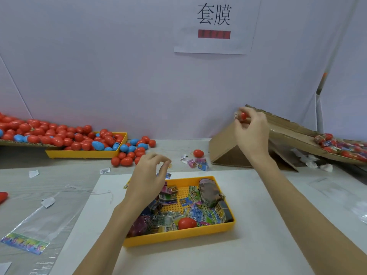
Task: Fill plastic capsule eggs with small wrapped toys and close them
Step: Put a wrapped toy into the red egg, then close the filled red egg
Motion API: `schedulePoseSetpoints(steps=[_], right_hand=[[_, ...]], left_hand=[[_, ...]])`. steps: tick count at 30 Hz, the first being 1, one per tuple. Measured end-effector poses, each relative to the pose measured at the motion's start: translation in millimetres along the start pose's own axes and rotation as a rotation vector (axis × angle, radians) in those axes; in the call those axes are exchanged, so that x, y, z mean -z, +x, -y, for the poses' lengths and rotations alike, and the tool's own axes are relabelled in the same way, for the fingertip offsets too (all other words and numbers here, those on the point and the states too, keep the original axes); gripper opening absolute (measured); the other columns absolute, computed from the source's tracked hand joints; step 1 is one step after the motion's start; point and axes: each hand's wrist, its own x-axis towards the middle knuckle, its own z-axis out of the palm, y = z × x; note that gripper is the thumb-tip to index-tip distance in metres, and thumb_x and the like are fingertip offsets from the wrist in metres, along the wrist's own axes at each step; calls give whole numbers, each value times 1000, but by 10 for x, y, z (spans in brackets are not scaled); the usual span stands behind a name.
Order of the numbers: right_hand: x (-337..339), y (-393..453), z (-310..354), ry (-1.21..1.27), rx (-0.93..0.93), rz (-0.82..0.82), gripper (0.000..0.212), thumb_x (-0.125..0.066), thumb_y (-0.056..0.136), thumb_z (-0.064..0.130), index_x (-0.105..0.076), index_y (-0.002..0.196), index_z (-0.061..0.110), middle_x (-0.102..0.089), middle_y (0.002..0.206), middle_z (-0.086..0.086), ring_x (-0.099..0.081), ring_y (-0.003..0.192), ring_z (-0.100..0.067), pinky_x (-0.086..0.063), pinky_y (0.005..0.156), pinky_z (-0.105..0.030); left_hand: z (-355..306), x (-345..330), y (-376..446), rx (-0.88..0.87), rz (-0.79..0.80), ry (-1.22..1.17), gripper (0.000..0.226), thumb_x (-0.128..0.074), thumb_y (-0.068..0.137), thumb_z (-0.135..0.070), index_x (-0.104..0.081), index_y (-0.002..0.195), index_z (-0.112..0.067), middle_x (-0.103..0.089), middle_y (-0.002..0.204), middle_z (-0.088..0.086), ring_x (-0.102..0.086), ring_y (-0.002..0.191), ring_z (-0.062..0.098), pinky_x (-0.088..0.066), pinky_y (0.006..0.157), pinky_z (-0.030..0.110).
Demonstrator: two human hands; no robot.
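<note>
My right hand (251, 129) is raised at the top of the cardboard ramp (288, 128), its fingers shut on a red capsule egg (241, 116). My left hand (151, 175) hovers over the far left corner of the near yellow tray (178, 236), fingers curled and apart, holding nothing that I can see. That tray holds several small wrapped toys (198, 211) and one red egg (186, 223). A pile of red and blue eggs (79, 137) fills the far yellow tray (83, 153) at the left.
Finished eggs (341, 145) lie at the lower end of the ramp on the right. A loose red egg (198, 153) and a few wrapped toys (199, 163) sit behind the near tray. Clear plastic bags (35, 229) lie at the left. A white wall with a paper sign (215, 24) stands behind.
</note>
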Motion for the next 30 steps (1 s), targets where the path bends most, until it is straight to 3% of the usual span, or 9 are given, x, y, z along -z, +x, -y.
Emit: schedulePoseSetpoints(steps=[3, 6, 10, 14, 16, 23, 25, 27, 30], right_hand=[[48, 353, -151, -309, -5, 5, 41, -55, 102, 2, -53, 143, 5, -45, 140, -20, -53, 118, -29, -42, 99, -28], [-17, 448, -283, -594, -66, 170, 59, -52, 100, -1, -40, 156, 9, -31, 158, -27, -29, 144, -52, -30, 119, -52], [-364, 302, -242, -802, 140, 224, 50, -53, 97, 3, -53, 146, 9, -30, 164, -25, -14, 154, -51, -4, 125, -61], [-988, -10, -52, -550, 276, 469, 45, -51, 98, 0, -56, 142, 6, -53, 147, -17, -45, 140, -36, -35, 119, -45], [-1370, -154, 47, -410, 293, 659, 50, -49, 100, -1, -48, 150, 7, -52, 151, -15, -46, 140, -31, -38, 116, -41], [-2530, -359, 266, -429, 390, 976, 92, -48, 92, -20, -16, 165, 25, -1, 173, -12, -13, 158, -32, -31, 123, -46], [-2698, -288, 254, -442, 373, 960, 74, -46, 97, -13, -30, 162, 19, -22, 169, -13, -28, 153, -32, -36, 119, -41], [-2766, -223, 214, -408, 335, 879, 48, -46, 99, -4, -53, 144, 11, -54, 142, -19, -53, 131, -37, -44, 102, -39], [-2732, -178, 152, -387, 284, 789, 26, -57, 99, 7, -61, 125, 6, -60, 124, -20, -58, 116, -39, -48, 96, -40]], left_hand=[[29, -23, -13, 16, 34, 52, 18, -60, 103, -24, -75, 109, -16, -65, 109, -5, -53, 113, 15, -44, 93, 29], [55, -16, -28, 63, 75, 110, 21, -58, 104, -29, -74, 108, -17, -65, 112, -3, -51, 112, 16, -38, 90, 26], [82, 0, -43, 113, 138, 215, 22, -55, 105, -31, -72, 115, -20, -64, 117, -1, -51, 113, 18, -42, 91, 31], [112, 2, -64, 121, 208, 237, 23, -56, 104, -35, -72, 114, -22, -65, 113, -3, -53, 111, 17, -46, 87, 32], [127, 3, -70, 116, 214, 235, 23, -57, 104, -37, -73, 111, -22, -66, 109, -4, -54, 109, 18, -46, 85, 33], [191, -25, -66, 54, 148, 264, 22, -57, 103, -38, -71, 107, -23, -66, 108, -5, -53, 108, 18, -44, 85, 31], [206, -37, -71, 52, 154, 271, 24, -55, 104, -39, -71, 106, -21, -67, 107, -2, -53, 109, 20, -45, 88, 35], [214, -44, -64, 54, 154, 279, 25, -54, 104, -40, -71, 107, -21, -66, 107, -2, -52, 109, 20, -44, 89, 34], [201, -51, -54, 60, 142, 287, 26, -54, 104, -41, -71, 109, -22, -65, 107, -2, -50, 108, 19, -40, 85, 31]])
